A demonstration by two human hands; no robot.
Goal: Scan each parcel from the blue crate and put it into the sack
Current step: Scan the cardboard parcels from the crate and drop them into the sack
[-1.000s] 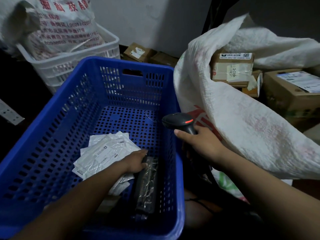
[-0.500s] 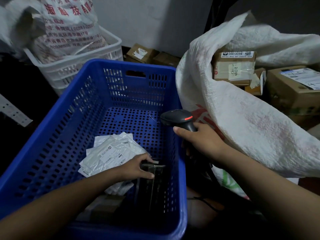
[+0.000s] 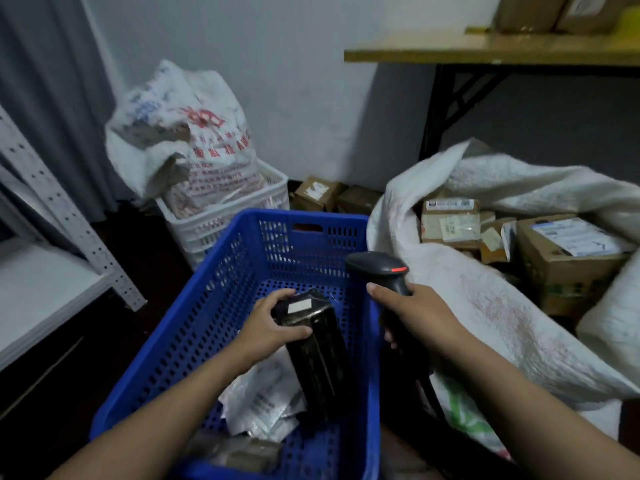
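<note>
Below the left wrist, white mailers [image 3: 263, 403] lie in the crate [image 3: 194, 327], seemingly not yet scanned. The left hand [image 3: 273, 327] curls round the top of a black parcel [image 3: 318, 355], lifting it label [image 3: 300, 307] upward, likely so the scanner [image 3: 381, 268], gripped in the right hand [image 3: 415, 313] just beside it, can read it. Beyond that hand the sack [image 3: 485, 306] gapes open, ready for the parcel.

head view, close down into crate [image 3: 202, 317]
</note>
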